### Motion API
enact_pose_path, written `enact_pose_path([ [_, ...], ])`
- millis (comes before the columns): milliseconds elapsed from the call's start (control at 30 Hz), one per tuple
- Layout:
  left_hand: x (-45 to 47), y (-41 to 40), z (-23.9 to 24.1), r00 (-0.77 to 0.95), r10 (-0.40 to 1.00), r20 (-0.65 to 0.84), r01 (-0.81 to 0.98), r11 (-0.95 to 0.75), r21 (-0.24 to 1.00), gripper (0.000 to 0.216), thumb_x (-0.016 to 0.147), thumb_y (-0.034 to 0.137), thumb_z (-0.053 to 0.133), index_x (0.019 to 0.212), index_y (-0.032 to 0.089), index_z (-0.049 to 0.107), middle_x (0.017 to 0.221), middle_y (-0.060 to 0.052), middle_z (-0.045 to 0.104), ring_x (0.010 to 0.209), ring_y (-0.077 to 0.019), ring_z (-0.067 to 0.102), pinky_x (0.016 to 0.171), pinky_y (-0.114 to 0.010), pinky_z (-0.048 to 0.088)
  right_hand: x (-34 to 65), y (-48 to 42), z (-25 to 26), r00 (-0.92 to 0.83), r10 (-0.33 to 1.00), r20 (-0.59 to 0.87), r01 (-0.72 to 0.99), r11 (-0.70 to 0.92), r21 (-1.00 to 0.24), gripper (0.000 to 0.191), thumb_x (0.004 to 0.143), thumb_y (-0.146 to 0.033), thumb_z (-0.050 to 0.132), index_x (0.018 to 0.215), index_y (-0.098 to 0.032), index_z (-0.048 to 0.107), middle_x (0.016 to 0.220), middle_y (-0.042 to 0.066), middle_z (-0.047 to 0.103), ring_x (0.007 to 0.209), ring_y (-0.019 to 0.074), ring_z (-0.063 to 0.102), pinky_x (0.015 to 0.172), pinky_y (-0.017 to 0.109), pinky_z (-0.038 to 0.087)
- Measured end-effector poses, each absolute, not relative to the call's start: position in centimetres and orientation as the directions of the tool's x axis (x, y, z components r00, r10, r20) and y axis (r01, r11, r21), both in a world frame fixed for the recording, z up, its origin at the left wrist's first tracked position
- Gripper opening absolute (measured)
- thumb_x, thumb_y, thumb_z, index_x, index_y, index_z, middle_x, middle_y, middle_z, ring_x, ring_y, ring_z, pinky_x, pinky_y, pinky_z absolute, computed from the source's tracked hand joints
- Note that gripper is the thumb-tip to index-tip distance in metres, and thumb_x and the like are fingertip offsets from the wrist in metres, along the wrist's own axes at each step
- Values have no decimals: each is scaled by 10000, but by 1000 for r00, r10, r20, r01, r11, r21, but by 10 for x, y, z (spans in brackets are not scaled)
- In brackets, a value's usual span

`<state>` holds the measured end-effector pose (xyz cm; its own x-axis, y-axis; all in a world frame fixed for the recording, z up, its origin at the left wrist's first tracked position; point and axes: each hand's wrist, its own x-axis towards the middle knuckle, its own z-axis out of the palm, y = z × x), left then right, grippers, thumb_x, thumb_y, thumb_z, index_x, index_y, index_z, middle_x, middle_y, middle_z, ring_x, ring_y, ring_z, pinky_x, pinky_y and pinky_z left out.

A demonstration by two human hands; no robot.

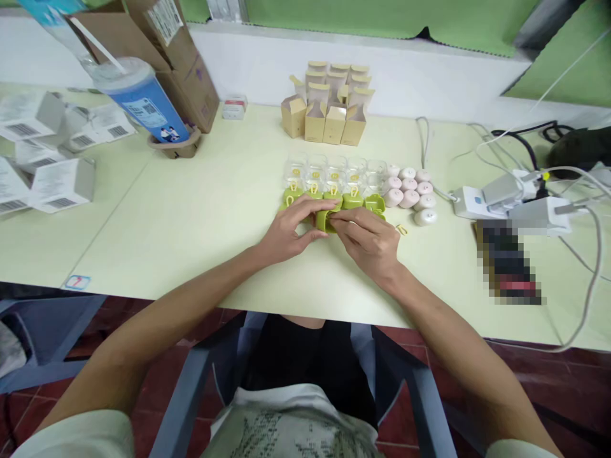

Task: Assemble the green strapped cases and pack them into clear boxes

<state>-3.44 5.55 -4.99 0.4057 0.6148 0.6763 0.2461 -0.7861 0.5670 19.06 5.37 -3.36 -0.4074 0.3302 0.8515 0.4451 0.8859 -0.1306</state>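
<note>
My left hand [285, 230] is closed around a small lime-green plastic case [321, 221], its open side turned to the right. Thumb and fingers of my right hand [370, 243] pinch together at that opening; what they hold, if anything, is hidden. Just behind, a row of green cases [353, 200] with yellow loops stands before clear plastic covers [334, 170]. Beside my right hand lies a loose yellow loop [401, 229]. Pale pink and white rounded pieces [409, 198] are grouped to the right of the row.
Open cream-coloured cartons [315, 124] stand at the back. On the left are a blue cup [153, 108] in a holder, a brown box [193, 89] and white boxes [64, 184]. Chargers [539, 213], cables and a blurred-out dark object [508, 264] occupy the right.
</note>
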Motion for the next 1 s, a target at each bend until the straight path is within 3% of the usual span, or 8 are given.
enact_pose_path([
  [167,-36,58,-53,402,582,707,254,-813,525,525,1036,417,808,1527,302,662,1415,-115,803,1188,-242,762,1008,-418,635,192,55,-34,-422,331,844,399,904,-155,213,1036,-43,699,985,-212,816,1005,80,880,873,218,842,737,345,690],
  [467,-37,57,-54,429,579,693,289,-815,501,542,1056,480,759,1557,306,650,1392,-113,806,1163,-243,740,1001,-429,628,196,55,-35,-455,503,734,367,858,-361,200,1064,-127,710,973,-236,850,1040,59,890,937,219,858,827,361,710],
  [700,-34,54,-53,441,550,709,278,-835,475,554,1042,466,775,1557,302,653,1319,-107,821,1148,-252,741,994,-436,633,200,58,-35,-559,334,759,312,933,-180,255,1086,-87,647,940,-220,807,1001,70,876,922,211,839,780,341,700],
  [833,-33,55,-58,464,554,691,257,-831,494,552,1045,461,777,1553,286,650,1318,-115,818,1157,-259,754,1007,-449,632,203,62,-40,-598,290,747,344,935,-87,245,1099,-88,624,969,-199,799,995,77,872,904,206,834,676,308,657],
  [900,-33,57,-59,463,561,686,266,-826,496,545,1050,465,772,1550,285,653,1311,-115,818,1152,-256,753,1002,-444,630,205,62,-39,-595,307,743,315,939,-135,240,1109,-111,619,1004,-205,813,1032,76,877,922,203,843,676,301,664],
  [1000,-33,58,-57,421,584,694,276,-811,516,532,1072,468,743,1568,306,637,1345,-111,807,1157,-244,743,980,-421,627,207,60,-31,-486,446,752,254,895,-368,184,1106,-198,679,1043,-258,841,1081,54,884,1010,231,858,854,382,725],
])
